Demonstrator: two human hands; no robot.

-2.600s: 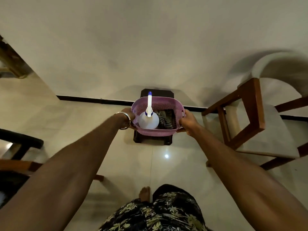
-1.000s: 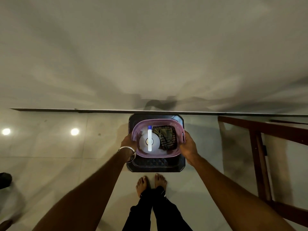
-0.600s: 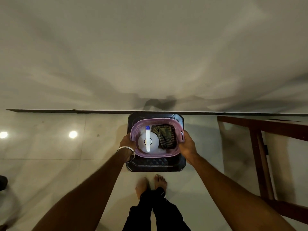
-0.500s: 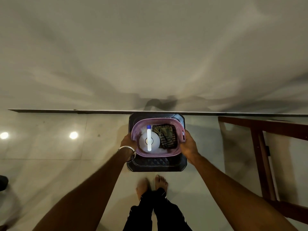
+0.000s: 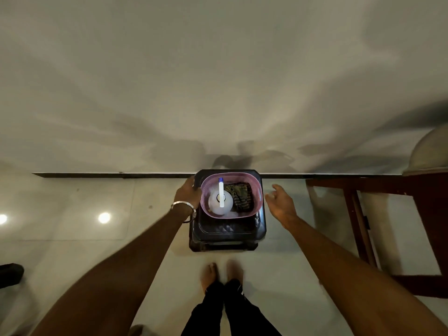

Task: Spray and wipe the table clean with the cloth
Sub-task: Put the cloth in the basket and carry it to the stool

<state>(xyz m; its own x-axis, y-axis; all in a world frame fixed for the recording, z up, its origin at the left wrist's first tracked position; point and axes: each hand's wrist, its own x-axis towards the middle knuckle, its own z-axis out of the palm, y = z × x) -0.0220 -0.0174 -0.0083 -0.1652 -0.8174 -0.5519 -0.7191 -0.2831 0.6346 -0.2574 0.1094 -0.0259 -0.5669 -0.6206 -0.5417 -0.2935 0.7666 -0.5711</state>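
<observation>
Since half a second ago the right hand (image 5: 278, 202) has let go of the pink basket (image 5: 257, 190) and now hangs just beside its right rim, apart from it, fingers loosely spread and holding nothing. At the basket's left rim the left hand (image 5: 188, 194), a metal bangle (image 5: 184, 204) on its wrist, lies with fingers bent against the edge; whether they actually grip it I cannot tell.

From the head view, the basket sits on the far half of a small dark bench (image 5: 228, 230) against the wall. Inside it, on the left, stands a white spray bottle (image 5: 220, 201) with a blue-tipped nozzle pointing away; on the right lies a dark, striped cloth (image 5: 240, 196), crumpled. Bare feet (image 5: 221, 272) stand on the pale tiled floor (image 5: 72, 214) near the bench. A wooden chair frame (image 5: 363, 214) stands to the right.
</observation>
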